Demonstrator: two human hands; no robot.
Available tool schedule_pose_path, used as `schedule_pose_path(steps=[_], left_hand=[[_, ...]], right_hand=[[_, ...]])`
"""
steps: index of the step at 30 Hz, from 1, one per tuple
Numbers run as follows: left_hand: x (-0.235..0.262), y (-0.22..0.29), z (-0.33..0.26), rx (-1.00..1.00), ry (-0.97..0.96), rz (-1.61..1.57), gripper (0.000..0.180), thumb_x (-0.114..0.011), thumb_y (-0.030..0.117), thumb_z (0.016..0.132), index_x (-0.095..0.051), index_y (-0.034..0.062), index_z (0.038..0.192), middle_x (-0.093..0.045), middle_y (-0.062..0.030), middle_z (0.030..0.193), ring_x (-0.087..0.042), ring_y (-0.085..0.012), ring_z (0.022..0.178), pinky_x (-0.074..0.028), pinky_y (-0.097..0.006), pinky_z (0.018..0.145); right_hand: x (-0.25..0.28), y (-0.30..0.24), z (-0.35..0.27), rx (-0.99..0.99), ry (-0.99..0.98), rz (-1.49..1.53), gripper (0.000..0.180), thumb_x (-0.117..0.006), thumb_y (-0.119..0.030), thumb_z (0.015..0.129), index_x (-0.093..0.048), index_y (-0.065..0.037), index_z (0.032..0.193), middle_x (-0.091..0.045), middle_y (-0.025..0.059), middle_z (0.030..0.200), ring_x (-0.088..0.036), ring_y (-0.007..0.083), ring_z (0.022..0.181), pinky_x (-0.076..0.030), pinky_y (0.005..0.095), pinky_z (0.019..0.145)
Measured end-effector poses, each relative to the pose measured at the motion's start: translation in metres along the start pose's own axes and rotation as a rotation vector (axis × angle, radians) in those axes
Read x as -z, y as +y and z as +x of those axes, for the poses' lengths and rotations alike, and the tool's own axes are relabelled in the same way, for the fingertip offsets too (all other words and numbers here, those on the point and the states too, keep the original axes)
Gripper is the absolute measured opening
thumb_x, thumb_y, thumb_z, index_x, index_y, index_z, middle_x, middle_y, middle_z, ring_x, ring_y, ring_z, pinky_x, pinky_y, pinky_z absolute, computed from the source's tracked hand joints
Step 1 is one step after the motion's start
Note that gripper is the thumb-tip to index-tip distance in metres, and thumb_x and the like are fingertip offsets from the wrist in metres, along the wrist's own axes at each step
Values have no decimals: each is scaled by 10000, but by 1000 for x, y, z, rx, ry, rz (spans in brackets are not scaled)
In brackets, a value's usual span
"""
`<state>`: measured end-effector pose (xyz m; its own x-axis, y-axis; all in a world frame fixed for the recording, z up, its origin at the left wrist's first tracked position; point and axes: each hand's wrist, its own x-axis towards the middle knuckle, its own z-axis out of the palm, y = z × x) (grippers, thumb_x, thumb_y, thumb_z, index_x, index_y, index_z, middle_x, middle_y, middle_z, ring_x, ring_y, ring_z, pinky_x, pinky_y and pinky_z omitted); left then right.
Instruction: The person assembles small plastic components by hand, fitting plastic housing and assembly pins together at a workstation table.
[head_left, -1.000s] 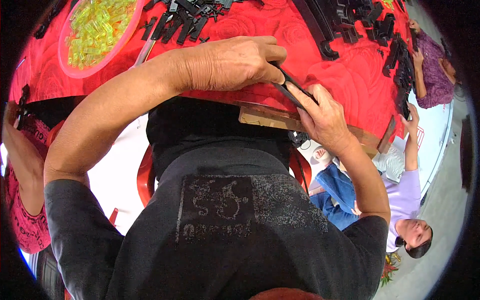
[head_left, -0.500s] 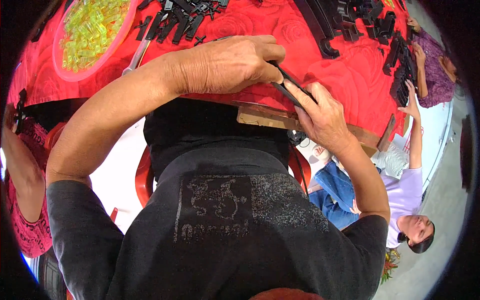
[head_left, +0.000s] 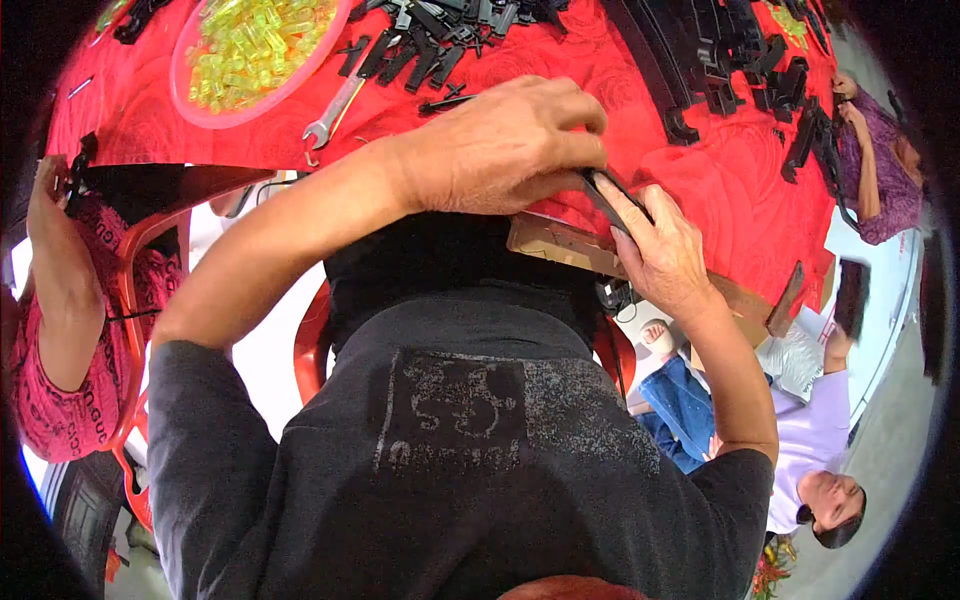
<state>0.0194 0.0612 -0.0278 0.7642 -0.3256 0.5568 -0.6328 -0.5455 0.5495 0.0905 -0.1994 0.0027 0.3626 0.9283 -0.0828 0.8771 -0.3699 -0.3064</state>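
The worktop [head_left: 740,190], under its red cloth, lay ahead of me, its near edge at my lap. Off its right edge sat a co-worker [head_left: 815,400] in lilac, whose raised hand had just come away from that edge, a blurred dark thing [head_left: 852,295] beside it. Long black parts [head_left: 655,70] lay toward the right edge; a pink bowl [head_left: 225,121] of yellow clips [head_left: 255,55] stood toward the left edge.

Just above the near edge, my left hand [head_left: 520,140] closed around the upper end of a black strip [head_left: 602,202] — those fingertips were partly hidden — and my right hand [head_left: 665,250] pinched its lower end, index finger laid along it. My view had swung left, baring the wrench [head_left: 340,105] beyond my left forearm. For my work that changed little, I judged — the strip kept its slant between both hands. Small black pieces [head_left: 430,45] lay heaped beyond the wrench.
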Motion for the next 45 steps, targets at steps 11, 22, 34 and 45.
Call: schedule_pose_path(steps=[11, 22, 34, 45], left_hand=[[62, 15, -64, 581, 126, 325, 133, -681, 33, 862, -657, -4, 987, -617, -170, 877, -650, -318, 789, -508, -390, 691], [46, 12, -48, 622, -85, 553, 164, -617, 85, 901, -531, 20, 1024, -612, -197, 921, -612, -432, 874, -469, -508, 706], [46, 27, 2, 363, -101, 337, 74, -544, 55, 906, -562, -16, 897, -620, -247, 831, -624, -444, 834, -486, -507, 710], [16, 19, 19, 299, -338, 339, 106, -661, 106, 779, -671, 4, 806, -683, -213, 759, -696, -389, 762, -548, -485, 658]], right_hand=[[-5, -3, -3, -18, 94, 27, 557, -665, -74, 847, -577, -178, 1388, -489, 120, 920, -582, 309, 849, -513, 419, 712], [-9, -4, -6, -72, 92, 86, 506, -651, -105, 876, -589, -191, 1371, -492, 120, 962, -575, 315, 895, -503, 429, 783], [-9, -6, -5, -79, 61, 63, 520, -649, -95, 874, -581, -168, 1384, -508, 143, 980, -572, 331, 916, -495, 422, 802], [-7, -8, -3, -99, 49, 73, 513, -653, -87, 858, -598, -158, 1363, -525, 156, 980, -578, 343, 911, -502, 430, 805]])
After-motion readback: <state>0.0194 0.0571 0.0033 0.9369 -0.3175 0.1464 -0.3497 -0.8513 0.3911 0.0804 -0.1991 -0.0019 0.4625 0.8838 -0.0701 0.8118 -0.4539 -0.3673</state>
